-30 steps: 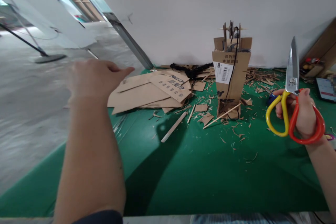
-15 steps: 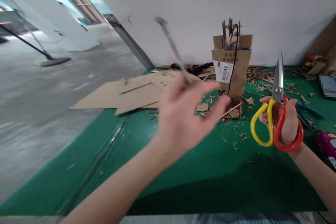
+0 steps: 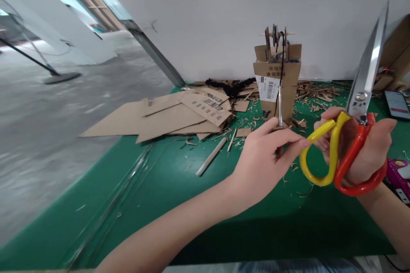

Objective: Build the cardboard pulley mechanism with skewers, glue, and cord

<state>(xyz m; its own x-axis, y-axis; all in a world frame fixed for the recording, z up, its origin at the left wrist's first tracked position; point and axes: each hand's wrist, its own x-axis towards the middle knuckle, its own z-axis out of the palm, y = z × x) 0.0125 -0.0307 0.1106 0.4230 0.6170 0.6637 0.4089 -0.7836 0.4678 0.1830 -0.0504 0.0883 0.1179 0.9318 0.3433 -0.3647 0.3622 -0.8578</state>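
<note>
My right hand (image 3: 361,149) grips a pair of scissors (image 3: 352,128) with one yellow and one red handle loop, blades closed and pointing up. My left hand (image 3: 269,158) is pinched on a thin grey rod (image 3: 279,104) held upright just left of the scissors' yellow loop. Behind both hands stands a tall cardboard tower (image 3: 277,81) with a barcode label, a black cord and wooden sticks at its top. All of this is above a green table (image 3: 192,213).
Flat cardboard sheets (image 3: 166,115) lie at the table's back left, partly over the edge. A wooden stick (image 3: 211,156), cardboard scraps (image 3: 314,91) and a black cord (image 3: 230,85) litter the back. A phone (image 3: 397,104) and a pink device (image 3: 399,170) lie at the right.
My left hand swung from the far left across to the middle, picked up the thin rod, and now holds it upright beside the scissors. The scissors moved up and tilted right.
</note>
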